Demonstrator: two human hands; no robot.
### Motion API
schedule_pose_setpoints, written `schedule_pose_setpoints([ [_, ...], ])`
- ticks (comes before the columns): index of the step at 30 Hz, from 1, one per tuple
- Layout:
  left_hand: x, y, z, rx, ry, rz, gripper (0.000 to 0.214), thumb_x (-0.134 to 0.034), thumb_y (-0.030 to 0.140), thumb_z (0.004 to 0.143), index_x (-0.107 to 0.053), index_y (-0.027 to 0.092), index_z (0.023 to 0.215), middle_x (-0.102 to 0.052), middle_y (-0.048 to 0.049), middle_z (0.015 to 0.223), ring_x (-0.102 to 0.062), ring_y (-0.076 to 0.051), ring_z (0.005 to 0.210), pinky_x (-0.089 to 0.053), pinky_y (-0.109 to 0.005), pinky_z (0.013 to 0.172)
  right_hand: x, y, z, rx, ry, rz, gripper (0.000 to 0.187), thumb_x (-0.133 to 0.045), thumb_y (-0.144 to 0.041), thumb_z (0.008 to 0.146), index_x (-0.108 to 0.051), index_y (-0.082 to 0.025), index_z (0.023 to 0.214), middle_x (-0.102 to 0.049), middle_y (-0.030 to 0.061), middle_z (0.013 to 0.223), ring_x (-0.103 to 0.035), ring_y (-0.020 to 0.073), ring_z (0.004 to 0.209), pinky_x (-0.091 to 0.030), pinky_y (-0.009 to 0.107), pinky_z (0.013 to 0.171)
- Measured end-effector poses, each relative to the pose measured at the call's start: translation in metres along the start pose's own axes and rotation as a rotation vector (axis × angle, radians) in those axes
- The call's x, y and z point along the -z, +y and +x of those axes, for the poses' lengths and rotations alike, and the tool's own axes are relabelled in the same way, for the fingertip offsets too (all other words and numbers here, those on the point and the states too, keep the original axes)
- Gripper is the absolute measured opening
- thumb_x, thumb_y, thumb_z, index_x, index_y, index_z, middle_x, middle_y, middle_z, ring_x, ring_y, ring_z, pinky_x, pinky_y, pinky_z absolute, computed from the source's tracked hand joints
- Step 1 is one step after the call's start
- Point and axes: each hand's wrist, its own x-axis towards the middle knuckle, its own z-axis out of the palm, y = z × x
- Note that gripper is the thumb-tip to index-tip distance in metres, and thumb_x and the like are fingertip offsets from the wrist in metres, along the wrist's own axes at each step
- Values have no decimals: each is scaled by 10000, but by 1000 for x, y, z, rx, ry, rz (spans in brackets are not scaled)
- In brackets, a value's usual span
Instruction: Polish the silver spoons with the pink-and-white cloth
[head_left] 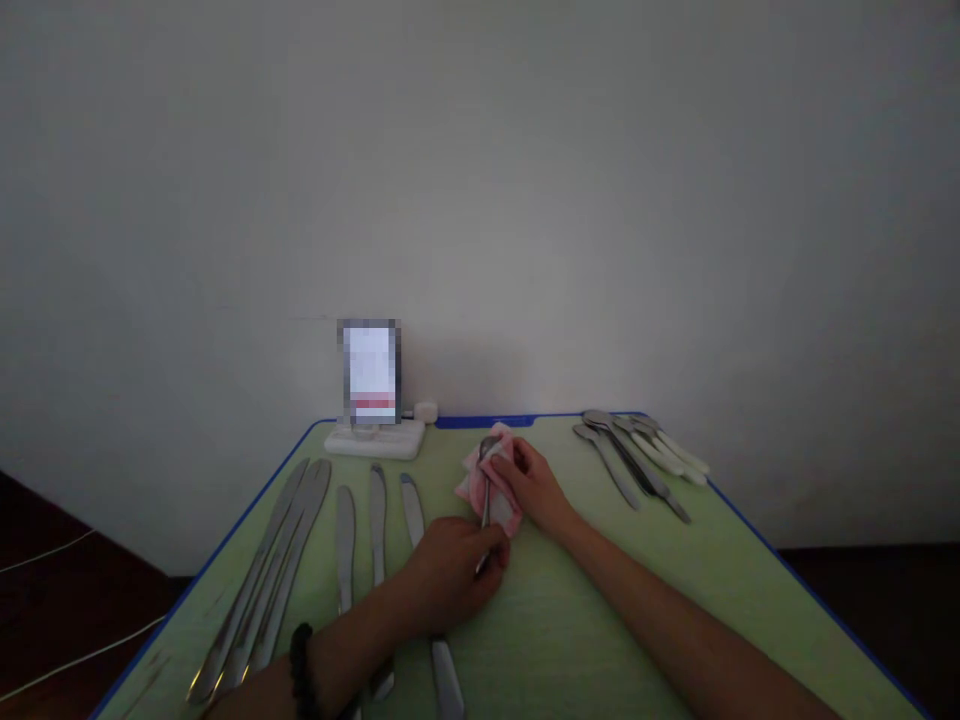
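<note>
My left hand is closed around the handle of a metal spoon, which points away from me over the middle of the table. Pressed against the spoon's bowl end is a pink and white cloth, pinched by my right hand. The cloth lies under and around the bowl, so part of it is covered. Beneath and beside my left forearm lie several table knives, some partly hidden by the arm.
On the green table with a blue rim, long metal cutlery lies at the left. Several spoons, some white-handled, are grouped at the back right. A lit phone stands on a white base near the wall.
</note>
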Motion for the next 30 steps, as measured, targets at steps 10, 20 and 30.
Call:
schedule_pose_setpoints([
  [10, -1, -1, 0, -34, -9, 17, 153, -476, 137, 741, -573, 219, 825, -632, 11, 696, -565, -146, 661, -377, -234, 638, 2, -2, -2, -28, -26, -6, 173, -563, -320, 739, -552, -171, 827, -591, 0, 774, -533, 141, 716, -425, 268, 664],
  [20, -4, -2, -3, -20, -1, 14, 159, -474, 127, 737, -569, 216, 827, -613, 6, 700, -548, -147, 674, -366, -239, 642, 0, 4, -1, 6, -35, -84, 168, -540, -314, 761, -561, -176, 855, -597, 4, 793, -530, 150, 748, -424, 275, 688],
  [30, -5, -1, -3, 5, 5, -2, 141, -474, 134, 755, -571, 212, 821, -606, 1, 709, -554, -147, 689, -364, -240, 637, 0, 4, -2, 11, -29, -111, 170, -545, -313, 752, -556, -171, 845, -583, 0, 766, -517, 139, 704, -412, 263, 647],
])
